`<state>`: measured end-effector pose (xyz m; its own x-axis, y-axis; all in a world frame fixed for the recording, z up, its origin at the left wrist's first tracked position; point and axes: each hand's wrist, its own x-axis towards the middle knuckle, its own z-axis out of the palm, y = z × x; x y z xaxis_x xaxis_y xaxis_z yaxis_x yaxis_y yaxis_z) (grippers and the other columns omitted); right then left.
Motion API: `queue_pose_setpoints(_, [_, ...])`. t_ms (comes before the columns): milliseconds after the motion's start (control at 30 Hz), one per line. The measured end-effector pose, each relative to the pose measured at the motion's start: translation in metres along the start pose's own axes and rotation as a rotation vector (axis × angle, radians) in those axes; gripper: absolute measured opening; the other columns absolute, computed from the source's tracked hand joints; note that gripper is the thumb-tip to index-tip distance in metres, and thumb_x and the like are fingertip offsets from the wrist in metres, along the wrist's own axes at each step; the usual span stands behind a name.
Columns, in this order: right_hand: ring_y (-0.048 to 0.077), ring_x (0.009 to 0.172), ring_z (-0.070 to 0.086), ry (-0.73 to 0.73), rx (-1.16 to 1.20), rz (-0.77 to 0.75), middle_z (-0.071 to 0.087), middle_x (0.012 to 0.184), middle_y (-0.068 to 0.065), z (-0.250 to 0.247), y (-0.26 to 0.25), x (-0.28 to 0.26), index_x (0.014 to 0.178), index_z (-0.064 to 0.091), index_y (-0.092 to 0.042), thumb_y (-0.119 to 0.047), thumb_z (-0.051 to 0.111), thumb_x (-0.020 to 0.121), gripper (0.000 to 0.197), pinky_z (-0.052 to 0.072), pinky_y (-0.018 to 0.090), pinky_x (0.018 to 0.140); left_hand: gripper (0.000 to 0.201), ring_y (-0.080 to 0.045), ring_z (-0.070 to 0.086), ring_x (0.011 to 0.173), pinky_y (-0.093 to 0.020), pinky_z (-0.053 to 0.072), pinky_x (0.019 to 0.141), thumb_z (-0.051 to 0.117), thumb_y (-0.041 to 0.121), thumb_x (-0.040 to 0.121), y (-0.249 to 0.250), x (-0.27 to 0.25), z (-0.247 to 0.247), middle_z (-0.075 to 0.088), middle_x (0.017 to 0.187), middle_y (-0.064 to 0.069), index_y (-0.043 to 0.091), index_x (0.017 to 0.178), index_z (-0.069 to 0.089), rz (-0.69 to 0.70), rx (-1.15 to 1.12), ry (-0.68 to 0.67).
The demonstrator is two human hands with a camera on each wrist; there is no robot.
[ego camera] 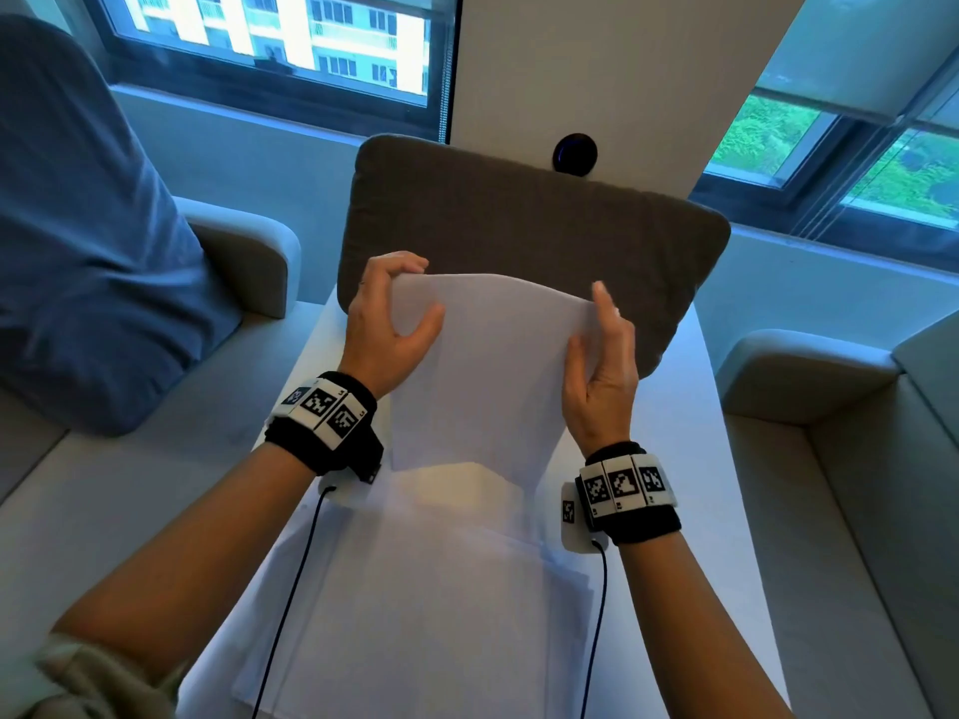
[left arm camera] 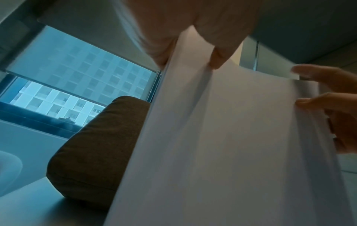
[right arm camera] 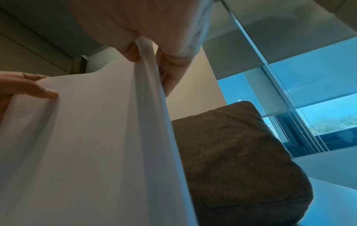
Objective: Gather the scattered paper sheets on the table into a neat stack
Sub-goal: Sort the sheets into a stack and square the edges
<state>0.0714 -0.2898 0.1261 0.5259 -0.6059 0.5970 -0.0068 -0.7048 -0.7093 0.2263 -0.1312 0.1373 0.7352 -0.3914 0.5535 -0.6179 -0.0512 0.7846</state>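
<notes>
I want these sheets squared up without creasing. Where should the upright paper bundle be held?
Hold the paper bundle by its two long side edges near the top, left hand and right hand coming from opposite sides. It stands upright and bows in the middle, so side grips probably keep it straight.

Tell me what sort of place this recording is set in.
Probably a lounge or seating nook in an upper-floor flat or office. A white table stands between pale sofas, a brown cushion stands at its far end, and the windows face a tall building.
</notes>
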Motion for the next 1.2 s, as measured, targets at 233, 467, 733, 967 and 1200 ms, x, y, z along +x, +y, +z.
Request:
queue_pose_setpoints(233, [-0.003, 0.095, 0.062, -0.042, 0.390, 0.507, 0.058, 0.107, -0.008, -0.003, -0.002, -0.002, 0.137, 0.038, -0.024, -0.019, 0.086, 0.065, 0.087, 0.056, 0.022, 0.081, 0.075, -0.004, 0.057, 0.092, -0.025, 0.052, 0.087, 0.087, 0.023, 0.061, 0.007, -0.011, 0.001, 0.055, 0.108, 0.007, 0.024, 0.123, 0.044, -0.476, -0.153, -0.150])
queue_pose_setpoints(467, [0.000, 0.075, 0.068, 0.020, 0.497, 0.369, 0.067, 0.083, -0.013, -0.015, -0.014, 0.007, 0.085, 0.063, -0.028, -0.004, 0.079, 0.072, 0.031, 0.054, 0.017, 0.065, 0.043, 0.020, 0.057, 0.062, -0.003, 0.044, 0.053, 0.085, 0.010, 0.064, 0.034, -0.013, 0.007, 0.056, 0.080, 0.016, 0.032, 0.078, 0.051, -0.412, -0.302, -0.051])
queue_pose_setpoints(733, [0.002, 0.080, 0.063, -0.121, 0.374, 0.588, 0.066, 0.093, -0.004, -0.007, 0.023, -0.033, 0.102, 0.060, -0.014, -0.006, 0.084, 0.065, 0.045, 0.054, 0.013, 0.063, 0.043, -0.006, 0.064, 0.078, -0.016, 0.050, 0.067, 0.088, 0.014, 0.061, -0.009, -0.047, 0.019, 0.067, 0.098, -0.003, 0.018, 0.095, 0.061, -0.618, -0.194, -0.228])
queue_pose_setpoints(967, [0.014, 0.084, 0.066, -0.207, 0.338, 0.743, 0.069, 0.098, 0.006, -0.001, 0.045, -0.053, 0.108, 0.063, -0.003, -0.013, 0.079, 0.075, 0.038, 0.053, 0.015, 0.062, 0.027, 0.008, 0.062, 0.061, -0.006, 0.049, 0.057, 0.078, 0.010, 0.074, -0.007, -0.043, 0.026, 0.065, 0.090, -0.001, 0.006, 0.098, 0.066, -0.601, -0.309, -0.041])
queue_pose_setpoints(1200, [0.022, 0.085, 0.061, -0.112, 0.043, 0.718, 0.066, 0.092, 0.008, -0.038, 0.080, -0.069, 0.103, 0.065, -0.006, -0.020, 0.055, 0.094, 0.019, 0.048, 0.028, 0.072, 0.022, -0.003, 0.065, 0.073, -0.020, 0.053, 0.067, 0.060, 0.008, 0.090, -0.019, -0.041, 0.037, 0.068, 0.101, -0.005, 0.012, 0.111, 0.057, -0.517, -0.248, -0.197])
